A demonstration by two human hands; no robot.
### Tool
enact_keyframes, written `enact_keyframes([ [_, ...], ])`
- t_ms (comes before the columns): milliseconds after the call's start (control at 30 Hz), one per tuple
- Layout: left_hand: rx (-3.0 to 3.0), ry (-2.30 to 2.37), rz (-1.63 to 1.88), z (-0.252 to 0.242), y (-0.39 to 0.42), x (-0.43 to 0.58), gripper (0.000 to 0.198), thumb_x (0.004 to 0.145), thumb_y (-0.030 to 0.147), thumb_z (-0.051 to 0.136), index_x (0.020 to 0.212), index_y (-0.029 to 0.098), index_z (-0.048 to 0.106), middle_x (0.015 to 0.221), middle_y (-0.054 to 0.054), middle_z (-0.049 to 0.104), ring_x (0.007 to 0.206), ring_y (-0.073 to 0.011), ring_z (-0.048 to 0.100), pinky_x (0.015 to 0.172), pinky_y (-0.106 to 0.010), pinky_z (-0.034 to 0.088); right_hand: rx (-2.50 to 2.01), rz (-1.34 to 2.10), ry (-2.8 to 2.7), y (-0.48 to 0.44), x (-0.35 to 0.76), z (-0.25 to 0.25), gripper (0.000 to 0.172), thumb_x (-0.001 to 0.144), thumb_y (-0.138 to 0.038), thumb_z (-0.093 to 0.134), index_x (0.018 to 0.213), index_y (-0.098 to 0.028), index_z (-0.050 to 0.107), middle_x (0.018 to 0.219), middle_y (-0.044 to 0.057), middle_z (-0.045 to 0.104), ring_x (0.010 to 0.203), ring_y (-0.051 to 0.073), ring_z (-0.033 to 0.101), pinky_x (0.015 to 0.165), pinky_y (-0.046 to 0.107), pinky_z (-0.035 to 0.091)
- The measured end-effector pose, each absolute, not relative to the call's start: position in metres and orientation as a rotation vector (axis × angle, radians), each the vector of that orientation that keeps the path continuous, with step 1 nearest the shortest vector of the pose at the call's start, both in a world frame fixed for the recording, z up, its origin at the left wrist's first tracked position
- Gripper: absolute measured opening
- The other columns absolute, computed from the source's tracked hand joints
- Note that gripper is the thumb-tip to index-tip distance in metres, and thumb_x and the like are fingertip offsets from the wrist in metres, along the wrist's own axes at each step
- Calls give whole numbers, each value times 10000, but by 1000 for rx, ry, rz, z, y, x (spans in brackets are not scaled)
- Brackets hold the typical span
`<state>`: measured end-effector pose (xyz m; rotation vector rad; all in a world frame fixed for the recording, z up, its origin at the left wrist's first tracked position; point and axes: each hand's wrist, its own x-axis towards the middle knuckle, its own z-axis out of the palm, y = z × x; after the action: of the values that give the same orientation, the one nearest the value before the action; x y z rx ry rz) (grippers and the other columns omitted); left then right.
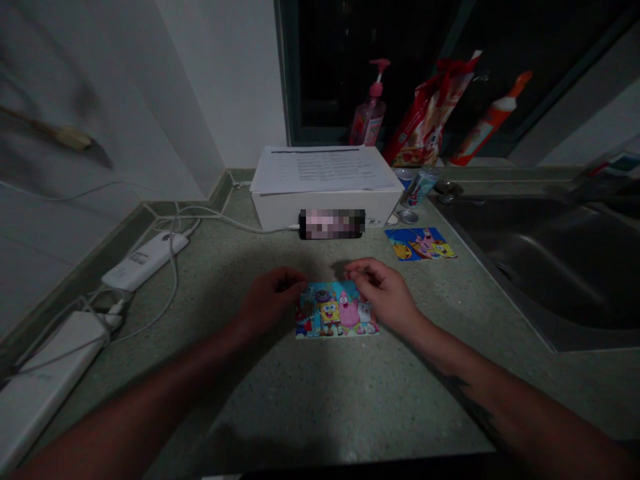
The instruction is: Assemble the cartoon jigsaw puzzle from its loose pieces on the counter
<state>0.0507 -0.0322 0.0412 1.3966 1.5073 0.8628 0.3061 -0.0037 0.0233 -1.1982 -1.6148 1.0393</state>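
A cartoon picture card (336,313), with a yellow square figure and a pink figure on it, is on or just above the green speckled countertop (320,387). My left hand (274,299) pinches its upper left corner between thumb and fingers. At the upper right corner, the thumb and fingers of my right hand (389,293) are closed on the card too. Beyond my right hand lies a second cartoon card (421,244), blue with similar figures, flat and untouched.
Behind the card, a phone (332,225) on a cable leans against a white box (280,208) topped with printed paper (325,168). White power strips (145,260) and cords run along the left. A can (421,188) stands near the steel sink (525,337). Bottles and a red bag (430,113) line the window sill.
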Motion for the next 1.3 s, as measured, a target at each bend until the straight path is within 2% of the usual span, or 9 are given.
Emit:
enact_keyframes([
  [267,1425,1533,849,39,-30,48,195,831,434,731,895,254,772,906,-62,830,881,-278,780,845,-423,624,-1192,948,-1703,-2,305,14,255,970,-367,651,1099,-218,812,975,78,838,731,197,668,664,336,511],
  [600,1391,1514,847,38,-31,50,172,840,400,725,894,243,769,936,-70,842,891,-266,781,894,-436,626,-1184,960,-1760,-6,304,16,253,970,-333,646,1132,-222,805,1009,76,837,767,201,691,690,341,525],
  [967,1369,1432,844,39,-43,62,218,782,466,759,855,261,763,896,-85,829,833,-271,759,808,-431,612,-1004,918,-2111,-37,289,29,19,985,-278,752,987,-260,747,938,10,743,673,146,629,673,316,474],
  [1133,1401,1397,818,43,-48,65,240,816,487,729,861,259,786,901,-96,825,822,-257,731,788,-416,589,-1027,907,-2095,-37,288,25,49,977,-212,720,959,-257,725,881,-10,727,655,140,610,647,303,461],
  [1300,1371,1410,825,46,-47,64,234,817,446,737,876,228,799,893,-90,826,819,-252,740,786,-394,598,-1029,918,-2039,-36,289,25,27,984,-219,704,973,-238,720,842,-15,710,628,128,591,613,282,449],
])
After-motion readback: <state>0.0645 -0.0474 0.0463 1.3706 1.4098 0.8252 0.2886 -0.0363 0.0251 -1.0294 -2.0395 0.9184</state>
